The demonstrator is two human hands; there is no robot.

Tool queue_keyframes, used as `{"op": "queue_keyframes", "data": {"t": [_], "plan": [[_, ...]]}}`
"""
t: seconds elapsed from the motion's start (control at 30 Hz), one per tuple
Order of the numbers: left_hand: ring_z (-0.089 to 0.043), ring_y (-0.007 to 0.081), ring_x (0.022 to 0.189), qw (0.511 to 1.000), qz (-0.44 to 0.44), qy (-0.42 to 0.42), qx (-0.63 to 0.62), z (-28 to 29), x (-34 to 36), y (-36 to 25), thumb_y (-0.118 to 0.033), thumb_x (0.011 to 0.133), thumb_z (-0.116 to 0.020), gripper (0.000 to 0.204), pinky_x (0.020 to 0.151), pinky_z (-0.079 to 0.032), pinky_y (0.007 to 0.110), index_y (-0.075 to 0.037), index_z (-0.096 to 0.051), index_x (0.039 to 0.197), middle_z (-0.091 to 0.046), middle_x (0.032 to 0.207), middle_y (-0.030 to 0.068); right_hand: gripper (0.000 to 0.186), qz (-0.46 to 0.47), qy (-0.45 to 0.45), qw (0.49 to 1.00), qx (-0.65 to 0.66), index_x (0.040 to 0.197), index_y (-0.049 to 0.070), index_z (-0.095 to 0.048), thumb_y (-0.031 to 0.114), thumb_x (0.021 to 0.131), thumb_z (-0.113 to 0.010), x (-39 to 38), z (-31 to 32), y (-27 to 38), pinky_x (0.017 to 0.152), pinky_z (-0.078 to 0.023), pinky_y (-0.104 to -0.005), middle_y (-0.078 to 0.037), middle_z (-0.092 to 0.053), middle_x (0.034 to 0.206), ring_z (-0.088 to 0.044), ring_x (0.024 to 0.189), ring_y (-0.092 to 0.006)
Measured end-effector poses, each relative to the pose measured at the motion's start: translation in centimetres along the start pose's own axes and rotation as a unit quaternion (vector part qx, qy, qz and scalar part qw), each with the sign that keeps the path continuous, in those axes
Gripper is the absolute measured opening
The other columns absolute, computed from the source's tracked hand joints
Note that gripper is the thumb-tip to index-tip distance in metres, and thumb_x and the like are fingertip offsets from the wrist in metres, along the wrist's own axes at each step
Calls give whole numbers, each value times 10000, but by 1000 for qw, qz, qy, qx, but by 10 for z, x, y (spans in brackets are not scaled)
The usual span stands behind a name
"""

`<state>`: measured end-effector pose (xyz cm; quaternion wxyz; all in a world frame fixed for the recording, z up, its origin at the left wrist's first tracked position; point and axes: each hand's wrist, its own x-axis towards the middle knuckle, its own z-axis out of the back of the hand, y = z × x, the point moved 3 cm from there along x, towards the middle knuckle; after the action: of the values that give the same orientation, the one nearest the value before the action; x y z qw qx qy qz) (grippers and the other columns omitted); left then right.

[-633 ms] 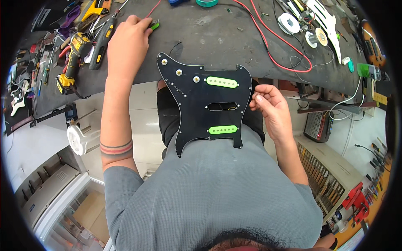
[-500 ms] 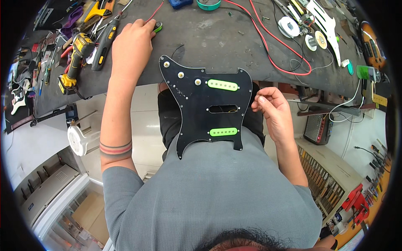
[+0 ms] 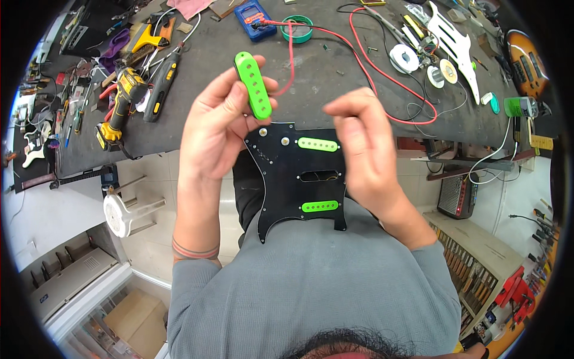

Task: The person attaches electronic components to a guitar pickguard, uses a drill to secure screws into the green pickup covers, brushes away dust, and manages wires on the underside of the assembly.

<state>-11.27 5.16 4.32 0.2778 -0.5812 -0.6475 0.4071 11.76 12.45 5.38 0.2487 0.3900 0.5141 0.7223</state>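
My left hand grips a bright green guitar pickup, raised above the bench edge with its row of holes in view. A red wire runs down towards that hand from the green ring; its lower end is blurred. Below lies a black pickguard, partly over the bench edge and my lap. Two green pickups, an upper one and a lower one, sit in it, with an oval slot bare between them. My right hand, slightly blurred, is over the pickguard's right edge, fingers extended and nothing visible in them.
A blue multimeter and a green ring-shaped holder stand at the back. Red cable loops across the bench to the right, near wire spools. On the left lie a yellow-black drill and a slim power screwdriver.
My left hand has come back from the far left of the bench with a green pickup in it. My right hand has moved up and left, over the pickguard, its fingers straighter.
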Motion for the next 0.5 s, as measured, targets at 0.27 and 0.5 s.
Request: {"op": "queue_keyframes", "data": {"t": [0.27, 0.5], "plan": [[-766, 275, 1094, 999, -27, -44, 5, -31, -28, 3, -169, 1115, -626, 443, 939, -664, 408, 32, -574, 1505, -731, 1298, 164, 486, 246, 6, 952, -180, 1327, 66, -596, 80, 883, -793, 23, -39, 8, 779, -516, -414, -114, -578, 1055, -604, 919, -306], [-735, 254, 1200, 995, -34, -94, 24, -33, -50, 6, -112, 1114, -597, 449, 972, -670, 371, 55, -536, 1526, -673, 1420, 175, 485, 269, 27, 936, -225, 1297, 86, -633, 85, 848, -817, 17, -44, 11, 700, -488, -371, -68, -578, 971, -600, 819, -250]]}}
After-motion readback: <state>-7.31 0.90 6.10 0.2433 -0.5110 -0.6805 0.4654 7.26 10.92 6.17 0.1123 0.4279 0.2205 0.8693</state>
